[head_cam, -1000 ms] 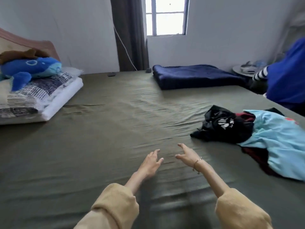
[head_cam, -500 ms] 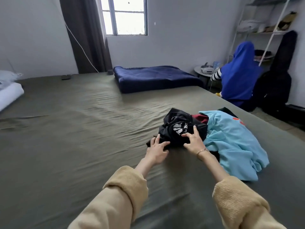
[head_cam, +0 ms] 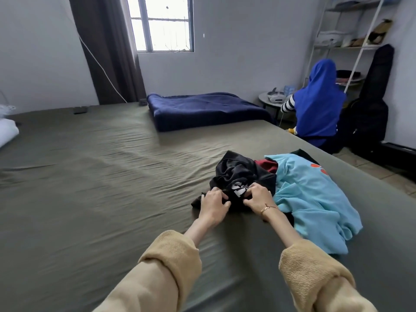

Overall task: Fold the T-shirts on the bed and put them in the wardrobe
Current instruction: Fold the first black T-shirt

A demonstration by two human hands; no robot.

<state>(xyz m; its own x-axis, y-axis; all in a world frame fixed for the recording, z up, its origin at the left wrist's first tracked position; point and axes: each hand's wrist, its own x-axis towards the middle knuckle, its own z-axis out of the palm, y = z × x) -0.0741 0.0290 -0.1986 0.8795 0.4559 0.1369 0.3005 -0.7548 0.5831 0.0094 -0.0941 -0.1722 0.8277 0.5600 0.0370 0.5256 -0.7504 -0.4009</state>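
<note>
Fingers of both hands have now curled into the black T-shirt (head_cam: 242, 176), where half a second ago they only lay flat on its near edge. The left hand (head_cam: 212, 204) pinches the fabric at the left, the right hand (head_cam: 257, 197) grips it beside the white print. The shirt sits crumpled on the bed (head_cam: 101, 188), touching the light blue T-shirt (head_cam: 310, 199) and a dark red garment (head_cam: 266, 165). Folding has not begun; lifting it clear seems next.
</note>
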